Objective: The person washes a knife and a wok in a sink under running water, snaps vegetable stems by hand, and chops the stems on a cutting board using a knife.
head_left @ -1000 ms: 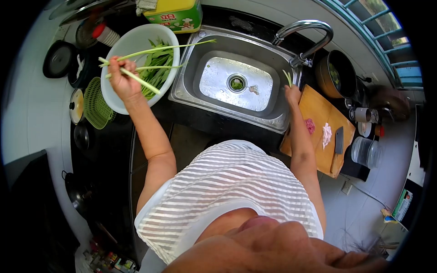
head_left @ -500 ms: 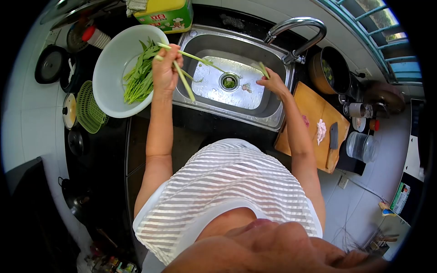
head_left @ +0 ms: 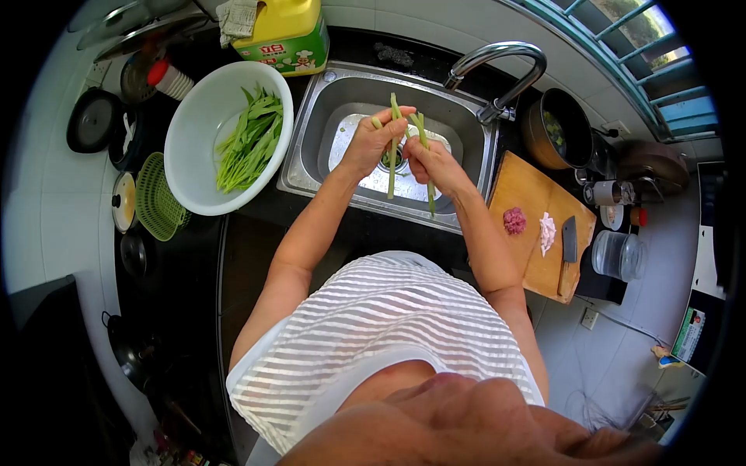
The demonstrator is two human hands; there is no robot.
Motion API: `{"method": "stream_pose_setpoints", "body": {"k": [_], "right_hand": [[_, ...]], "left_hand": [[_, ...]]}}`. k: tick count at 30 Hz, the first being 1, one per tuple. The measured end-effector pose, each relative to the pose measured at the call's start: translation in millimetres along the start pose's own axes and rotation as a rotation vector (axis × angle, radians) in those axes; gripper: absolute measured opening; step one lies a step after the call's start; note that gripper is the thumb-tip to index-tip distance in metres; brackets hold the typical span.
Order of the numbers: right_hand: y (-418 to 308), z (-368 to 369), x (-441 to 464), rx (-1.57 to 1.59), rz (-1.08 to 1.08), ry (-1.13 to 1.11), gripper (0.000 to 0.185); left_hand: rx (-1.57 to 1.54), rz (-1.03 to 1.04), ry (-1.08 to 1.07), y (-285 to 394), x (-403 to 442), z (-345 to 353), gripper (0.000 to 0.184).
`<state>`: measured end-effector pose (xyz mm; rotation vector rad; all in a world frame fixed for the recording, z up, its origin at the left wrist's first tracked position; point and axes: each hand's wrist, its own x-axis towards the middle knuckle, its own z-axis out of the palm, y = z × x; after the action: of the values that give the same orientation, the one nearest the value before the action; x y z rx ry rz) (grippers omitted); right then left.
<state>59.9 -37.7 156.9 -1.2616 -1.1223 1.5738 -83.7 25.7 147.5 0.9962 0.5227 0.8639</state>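
Observation:
Both hands are held close together over the steel sink (head_left: 307,167). My left hand (head_left: 371,144) is closed on pale green vegetable stems (head_left: 392,180), which look like water spinach. Beside it, my right hand (head_left: 439,165) grips more stems (head_left: 431,203) of the same kind. The fingertips nearly meet, and whether they touch cannot be made out. Cut leafy greens (head_left: 252,140) lie in a large white basin (head_left: 183,167) left of the sink. Below my hands, green scraps rest around the drain (head_left: 401,165), partly hidden.
A chrome faucet (head_left: 536,58) arches over the sink's back right. On the right, a cutting board (head_left: 536,186) carries minced meat (head_left: 514,220), pale pieces (head_left: 547,233) and a cleaver (head_left: 570,239). A pot (head_left: 536,144) stands behind it. A green colander (head_left: 151,194) and a yellow jug (head_left: 291,23) are at left.
My left hand has moved right, from the basin's edge to over the sink, with stems in it. My right hand has come left and nearer, bringing the two hands together.

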Motion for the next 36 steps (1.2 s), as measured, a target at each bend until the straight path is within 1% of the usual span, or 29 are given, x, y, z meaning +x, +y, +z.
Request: {"method": "stream_pose_setpoints", "body": {"k": [2, 3, 4, 6, 7, 9, 10, 11, 12, 13, 14, 15, 16, 18, 19, 20, 21, 22, 23, 25, 26, 28, 30, 31, 32, 34, 35, 36], "right_hand": [[3.8, -5.5, -3.3, 0.331, 0.217, -0.192, 0.031], [0.1, -3.3, -7.1, 0.401, 0.256, -0.221, 0.027], [-2.1, -3.8, -9.2, 0.406, 0.254, -0.217, 0.027], [-4.6, -7.0, -11.8, 0.327, 0.335, -0.284, 0.021], [-4.7, -4.5, -11.1, 0.222, 0.411, -0.275, 0.016], [0.1, 1.8, -12.4, 0.186, 0.395, -0.255, 0.016], [2.0, 3.5, -13.7, 0.146, 0.38, -0.239, 0.016], [0.8, 0.0, -14.0, 0.131, 0.419, -0.259, 0.02], [1.2, -0.3, -16.4, 0.131, 0.418, -0.258, 0.02], [1.9, 0.5, -19.4, -0.02, 0.279, -0.152, 0.025], [2.5, 0.5, -21.4, -0.17, 0.137, -0.046, 0.031], [12.3, -10.9, -20.1, -0.296, 0.003, 0.077, 0.041], [13.8, -17.7, -18.8, -0.423, -0.134, 0.2, 0.052], [4.6, -18.6, -22.8, -0.249, -0.415, 0.352, 0.048], [-12.4, -16.8, -26.0, -0.247, -0.414, 0.354, 0.048], [-32.9, -14.8, -29.0, -0.347, -0.57, 0.358, 0.046], [-43.0, -13.4, -29.1, -0.45, -0.727, 0.363, 0.043], [-43.5, -12.7, -26.1, -0.447, -0.729, 0.371, 0.043], [-44.6, -11.8, -22.1, -0.618, -0.738, 0.271, 0.044], [-35.3, -2.7, -17.6, -0.905, -0.741, 0.074, 0.046], [-31.4, 0.8, -23.3, -0.959, -0.734, 0.087, 0.047], [-30.4, -6.3, -32.7, -0.826, -0.724, 0.187, 0.048], [-35.2, -19.1, -56.4, -0.664, -0.667, 0.304, 0.047], [-29.1, -31.5, -67.2, -0.61, -0.64, 0.383, 0.046], [-15.9, -46.3, -77.8, -0.475, -0.572, 0.449, 0.042], [8.8, -74.4, -110.4, -0.55, -0.422, 0.632, 0.039], [33.6, -95.4, -125.8, -0.673, -0.448, 0.75, 0.038], [51.2, -114.9, -149.2, -0.801, -0.37, 0.871, 0.038]], "left_hand": [[-0.057, -0.112, -0.11, 0.6, -5.6, 4.7, 0.035], [-0.096, -0.136, -0.169, -0.7, -7.2, 3.7, 0.039], [-0.094, -0.141, -0.173, -0.9, -8.3, 2.6, 0.039], [-0.111, -0.218, -0.28, -1.6, -9.8, 1.5, 0.035], [-0.111, -0.225, -0.284, -3.2, -10.9, 3.4, 0.035], [-0.012, -0.188, -0.335, -6.4, -11.5, 8.0, 0.029], [-0.012, -0.192, -0.338, -6.4, -12.3, 9.1, 0.029], [-0.037, -0.218, -0.316, -5.7, -11.9, 10.2, 0.025], [-0.062, -0.243, -0.291, -5.3, -11.2, 10.7, 0.022], [-0.061, -0.243, -0.292, -5.3, -9.0, 8.2, 0.022], [-0.104, -0.194, -0.296, -5.0, -5.8, 3.2, 0.02], [-0.147, -0.144, -0.299, -4.0, -4.4, -0.1, 0.018], [-0.144, -0.14, -0.298, 0.6, -5.4, 1.3, 0.018], [-0.083, -0.157, -0.232, 9.0, -8.5, 6.4, 0.016], [-0.039, -0.166, -0.269, 10.6, -8.2, 8.3, 0.016], [-0.035, -0.173, -0.272, 10.1, -7.7, 9.2, 0.016], [0.018, -0.195, -0.321, 10.4, -6.3, 10.6, 0.016], [0.071, -0.215, -0.37, 10.9, -5.1, 12.9, 0.016], [0.075, -0.217, -0.377, 10.7, -5.7, 16.8, 0.016], [0.067, -0.174, -0.303, 13.2, -10.3, 27.5, 0.014], [0.072, -0.177, -0.318, 13.9, -11.2, 27.5, 0.014], [0.193, -0.18, -0.309, 12.8, -6.7, 25.9, 0.016], [0.255, -0.178, -0.308, 12.2, -4.9, 22.3, 0.011], [0.294, -0.152, -0.307, 13.1, -4.6, 24.4, 0.01], [0.336, -0.119, -0.304, 15.5, -3.0, 28.1, 0.009], [0.362, -0.129, -0.305, 17.5, -0.6, 35.1, 0.008], [0.421, -0.106, -0.307, 18.3, 0.2, 41.9, 0.009], [0.48, -0.083, -0.298, 19.3, 0.5, 49.1, 0.01]]}}
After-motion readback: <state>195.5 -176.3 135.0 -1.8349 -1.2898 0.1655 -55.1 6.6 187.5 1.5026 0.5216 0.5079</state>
